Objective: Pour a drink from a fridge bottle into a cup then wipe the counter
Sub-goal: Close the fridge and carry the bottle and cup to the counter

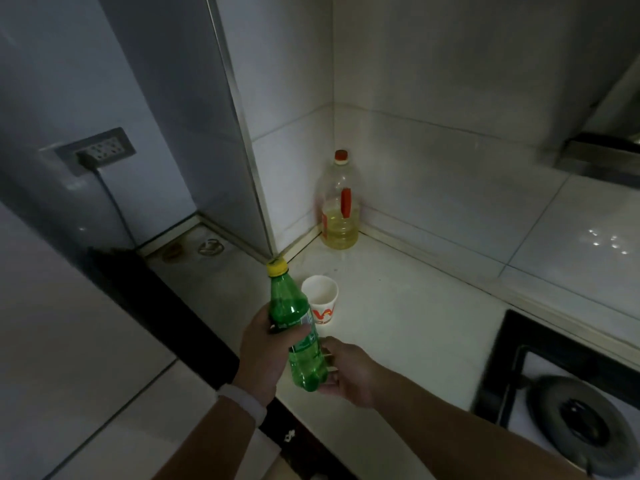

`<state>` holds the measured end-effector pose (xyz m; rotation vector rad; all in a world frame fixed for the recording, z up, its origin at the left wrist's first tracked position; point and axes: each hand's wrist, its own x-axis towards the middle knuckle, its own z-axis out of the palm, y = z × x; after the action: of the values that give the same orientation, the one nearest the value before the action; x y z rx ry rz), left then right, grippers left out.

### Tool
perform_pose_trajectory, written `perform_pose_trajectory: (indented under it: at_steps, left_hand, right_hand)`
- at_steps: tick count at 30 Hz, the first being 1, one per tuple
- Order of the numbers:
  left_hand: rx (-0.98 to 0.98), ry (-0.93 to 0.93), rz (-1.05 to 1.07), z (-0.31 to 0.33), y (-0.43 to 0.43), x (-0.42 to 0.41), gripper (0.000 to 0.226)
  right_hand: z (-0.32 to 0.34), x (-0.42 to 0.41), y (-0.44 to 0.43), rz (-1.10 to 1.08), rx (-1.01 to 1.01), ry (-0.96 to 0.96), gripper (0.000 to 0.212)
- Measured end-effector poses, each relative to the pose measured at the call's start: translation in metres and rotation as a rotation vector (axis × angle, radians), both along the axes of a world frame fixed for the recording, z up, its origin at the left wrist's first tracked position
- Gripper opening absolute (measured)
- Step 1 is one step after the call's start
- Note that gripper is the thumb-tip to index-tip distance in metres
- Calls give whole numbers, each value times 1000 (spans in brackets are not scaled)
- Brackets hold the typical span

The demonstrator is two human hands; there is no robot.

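Both our hands hold the green bottle (300, 336) above the counter (408, 327) edge: left hand (259, 358) wrapped around its middle, right hand (348, 374) cupping its base, yellow cap (277, 267) still on. We judge it light, smooth, squeezable plastic, best gripped mid-body. We count two bottles, counting the oil bottle (339, 206), then one flimsy paper cup (320, 300), just behind.

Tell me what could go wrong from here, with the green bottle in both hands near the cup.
1. The green bottle still has its yellow cap on; it looks like soda, so opening it could make it foam onto the counter.
2. The paper cup looks light and empty, and nothing holds it. The bottle is close beside it, so a nudge could tip it.
3. The left hand and right hand grip low on the bottle, so twisting the cap needs a regrip.
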<state>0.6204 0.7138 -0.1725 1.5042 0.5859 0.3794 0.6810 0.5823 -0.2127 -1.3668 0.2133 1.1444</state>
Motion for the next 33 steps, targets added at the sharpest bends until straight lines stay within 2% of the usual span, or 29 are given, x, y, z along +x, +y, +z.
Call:
perform_pose_trajectory:
  at_steps: [8, 12, 16, 20, 23, 25, 29, 33]
  left_hand:
    - [-100, 34, 0, -41, 43, 35, 41]
    - [-129, 65, 22, -63, 51, 45, 42]
    - [-172, 97, 48, -79, 57, 50, 47]
    - [-170, 124, 36, -85, 63, 53, 47]
    - [-187, 131, 38, -87, 68, 53, 47]
    - [-196, 142, 41, -87, 69, 52, 47]
    - [-189, 155, 39, -87, 68, 47, 46]
    - [-175, 154, 22, -82, 70, 46, 50]
  right_hand:
    - [-49, 42, 46, 28, -112, 55, 27]
    - [-72, 62, 53, -102, -164, 130, 24]
    - [-92, 83, 59, -188, -296, -62, 35]
    - [-108, 102, 64, -210, -331, -244, 68]
    - [-125, 112, 68, -145, -384, -390, 102]
    - [-142, 120, 69, -106, -410, -458, 113]
    - [-149, 127, 72, -90, -432, -509, 112]
    - [-169, 134, 70, -92, -389, -573, 98]
